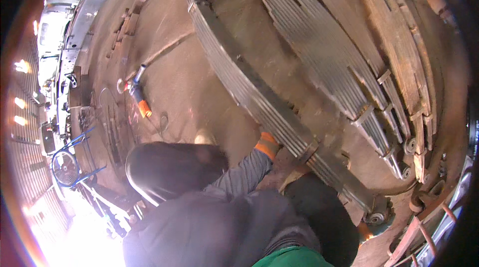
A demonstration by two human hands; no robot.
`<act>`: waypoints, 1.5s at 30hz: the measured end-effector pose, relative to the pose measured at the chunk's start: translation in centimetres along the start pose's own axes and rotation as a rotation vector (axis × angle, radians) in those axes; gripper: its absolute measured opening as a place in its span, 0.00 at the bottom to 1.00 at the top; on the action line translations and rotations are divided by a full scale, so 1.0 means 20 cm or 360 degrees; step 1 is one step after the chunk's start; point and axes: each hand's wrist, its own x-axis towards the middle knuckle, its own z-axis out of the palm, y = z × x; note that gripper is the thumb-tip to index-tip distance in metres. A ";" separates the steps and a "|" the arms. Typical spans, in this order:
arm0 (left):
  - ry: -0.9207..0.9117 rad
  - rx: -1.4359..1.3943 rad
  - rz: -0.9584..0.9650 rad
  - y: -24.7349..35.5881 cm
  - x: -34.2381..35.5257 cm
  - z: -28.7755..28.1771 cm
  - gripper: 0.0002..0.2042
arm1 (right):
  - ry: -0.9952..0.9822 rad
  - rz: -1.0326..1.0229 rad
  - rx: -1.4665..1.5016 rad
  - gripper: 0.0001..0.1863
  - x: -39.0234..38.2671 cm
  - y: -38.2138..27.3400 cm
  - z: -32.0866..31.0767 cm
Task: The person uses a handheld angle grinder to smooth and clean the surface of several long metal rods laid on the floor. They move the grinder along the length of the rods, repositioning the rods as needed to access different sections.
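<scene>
A long grey leaf spring (pixel 249 98), a stack of curved steel leaves, runs slantwise from the top middle to the lower right. My left hand (pixel 268 146), in an orange and grey glove, is closed at the near edge of this spring, left of a clamp band (pixel 308 151); its fingertips are hidden. Beyond my right knee shows a bit of orange glove, my right hand (pixel 365 232), close to the rolled eye (pixel 375 217) at the spring's near end. Most of that hand is covered, so its fingers cannot be made out.
Several more leaf springs, one grey stack (pixel 319 52) and rusty ones (pixel 394 42), lie to the right. An angle grinder (pixel 137 95) with an orange end rests on the brown floor at left. Farther left stands a blue-framed fan (pixel 66 168). A rusty metal frame (pixel 406 242) is at lower right.
</scene>
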 end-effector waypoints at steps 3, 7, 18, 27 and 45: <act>0.0034 0.0121 -0.0031 -0.01 -0.04 -0.01 0.31 | 0.0076 0.0288 0.0197 0.29 -0.08 -0.07 -0.06; 0.0241 0.0515 -0.0035 0.08 -0.12 -0.05 0.32 | 0.0285 0.0809 0.0463 0.21 -0.05 -0.14 0.10; -0.0145 0.3738 0.0682 0.21 -0.13 0.09 0.33 | 0.0337 0.1345 0.0950 0.18 0.01 0.03 0.22; -0.0384 0.4203 0.0660 0.21 -0.09 0.13 0.33 | 0.0534 0.0111 -0.0674 0.12 0.23 -0.06 0.45; 0.0920 0.1780 -0.0048 0.00 0.00 0.79 0.27 | 0.0436 -0.0199 -0.1424 0.15 0.50 0.24 0.59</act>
